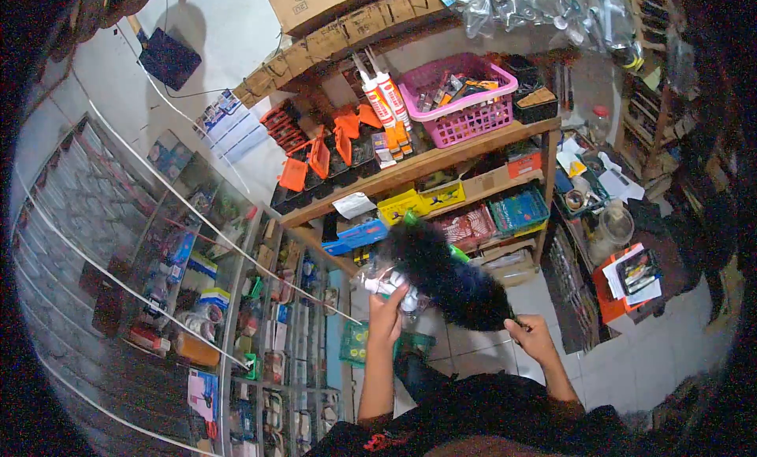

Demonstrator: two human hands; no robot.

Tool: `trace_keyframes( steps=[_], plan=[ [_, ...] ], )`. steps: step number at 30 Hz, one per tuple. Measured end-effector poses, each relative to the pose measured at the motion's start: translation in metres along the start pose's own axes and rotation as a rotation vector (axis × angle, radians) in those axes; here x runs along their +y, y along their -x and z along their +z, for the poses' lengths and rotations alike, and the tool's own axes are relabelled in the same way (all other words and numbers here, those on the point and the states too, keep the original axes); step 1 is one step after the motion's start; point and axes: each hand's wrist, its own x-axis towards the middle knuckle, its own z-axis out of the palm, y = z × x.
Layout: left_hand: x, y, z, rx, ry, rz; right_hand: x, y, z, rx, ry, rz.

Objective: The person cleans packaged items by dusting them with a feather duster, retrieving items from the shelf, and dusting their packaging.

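With hands apart: in the left hand [384, 319], clamped between thumb and fingers, a clear plastic bag [386, 283] of white pieces; in the right hand [535, 339], closed on the lower end, a duster [453, 276]. Held in front of the wooden shelf [426, 169], above the tiled floor [544, 299], slanting from upper left down to lower right. Black all over, fluffy and thick, soft at the edges, with a bluish sheen near the middle; too dark and blurred to make out single strands. Near the upper end, just beside the bag, overlapping in view the lower boxes.

Counted: one duster, one bag, with white pieces too blurred to number. On the shelf top, one pink basket [465, 102] full of small packets, at least two white-and-orange tubes [386, 102] leaning beside it, and to the left of these, four raised orange lids [319, 156] over black bins. Below, two yellow boxes [400, 207], one blue box [355, 236], one red box [471, 226] and one teal box [519, 210]. At far right, one clear tub [615, 223]. Hung on the wall at upper left, one black square panel [169, 59].
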Motion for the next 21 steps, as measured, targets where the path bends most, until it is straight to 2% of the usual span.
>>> trace_keyframes(
  steps=[2,4,5,7,9,10,12,13,16,17,19,20,21],
  plan=[
    [-0.006,-0.006,-0.004,-0.162,0.003,0.070,0.000,0.001,-0.003,-0.027,0.015,0.019],
    [-0.015,-0.008,-0.013,-0.102,0.193,-0.089,0.003,0.001,-0.009,-0.118,0.111,0.002],
    [-0.021,-0.012,-0.016,-0.121,0.225,-0.129,-0.002,0.001,-0.007,-0.054,0.060,-0.007],
    [-0.023,-0.016,-0.013,-0.201,0.029,0.025,-0.017,0.004,0.000,0.071,-0.043,-0.026],
    [-0.017,-0.012,0.000,-0.247,-0.064,0.172,-0.010,0.006,-0.001,0.024,-0.053,0.063],
    [-0.014,-0.008,0.001,-0.206,0.057,0.067,-0.007,0.006,-0.003,-0.001,-0.057,0.107],
    [-0.011,0.000,-0.004,-0.121,0.296,-0.147,-0.012,0.005,-0.005,-0.011,-0.006,0.046],
    [-0.010,0.001,-0.006,-0.057,0.230,-0.190,-0.014,0.005,-0.006,-0.014,0.018,0.016],
    [-0.005,-0.004,0.009,-0.150,-0.093,0.045,-0.021,0.004,0.002,0.100,-0.054,-0.012],
    [-0.005,-0.005,0.008,-0.203,-0.097,0.102,-0.016,0.004,0.000,0.048,-0.009,-0.014],
    [-0.017,-0.010,-0.004,-0.179,0.115,-0.014,-0.005,0.002,-0.007,-0.057,0.081,-0.019],
    [-0.020,-0.011,-0.009,-0.166,0.220,-0.073,-0.007,0.003,-0.004,0.000,0.015,0.001],
    [-0.018,-0.022,-0.009,-0.261,0.038,0.065,-0.011,0.002,0.000,0.056,-0.052,0.021]
  ],
)
